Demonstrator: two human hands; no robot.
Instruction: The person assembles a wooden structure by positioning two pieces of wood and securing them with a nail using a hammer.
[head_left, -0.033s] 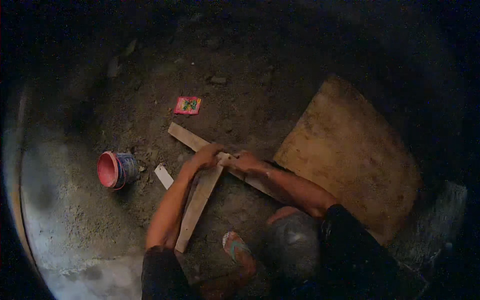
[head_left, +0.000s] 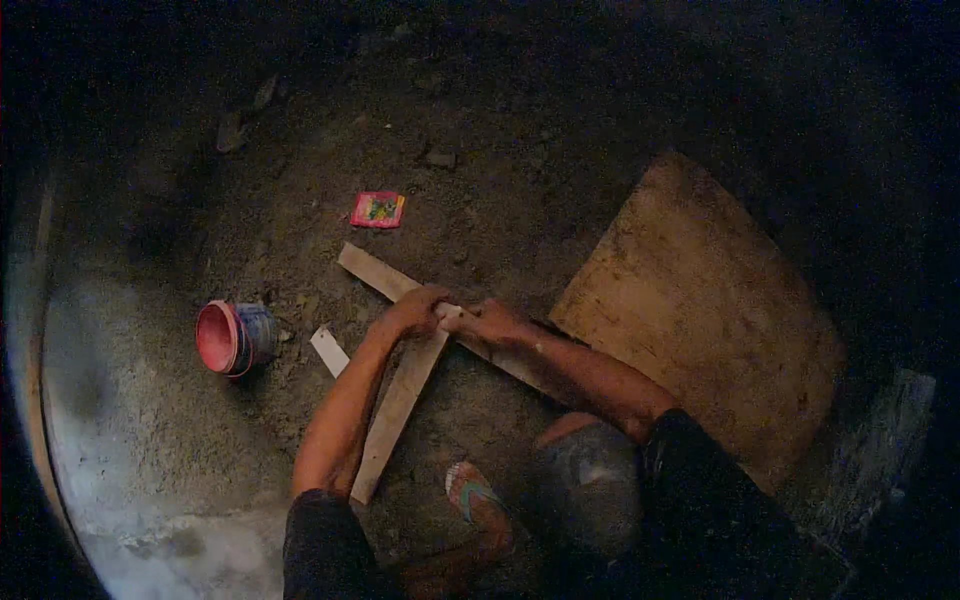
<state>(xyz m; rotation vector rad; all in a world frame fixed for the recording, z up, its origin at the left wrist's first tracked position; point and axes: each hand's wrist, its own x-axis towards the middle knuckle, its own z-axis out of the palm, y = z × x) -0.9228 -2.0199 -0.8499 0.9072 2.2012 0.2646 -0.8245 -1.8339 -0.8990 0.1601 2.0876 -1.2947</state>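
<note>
wooden strips [head_left: 396,420] meet at an angle beneath both hands [head_left: 412,312].

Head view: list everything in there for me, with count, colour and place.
Wood strips: 2, light brown, centre
Bucket: 1, red inside, left
Packet: 1, mostly pink, beyond the wood strips
Slat: 1, white, right of the bucket
Board: 1, brown, right
Ground: 1, dark brown, throughout, dim toward the edges
Sandal: 1, teal straps, lower centre
Sleeves: 2, black, lower edge
Knee: 1, grey cloth, right of the sandal
Left hand: 1, bare, on the wood strips
Right hand: 1, bare, on the wood strips
</note>
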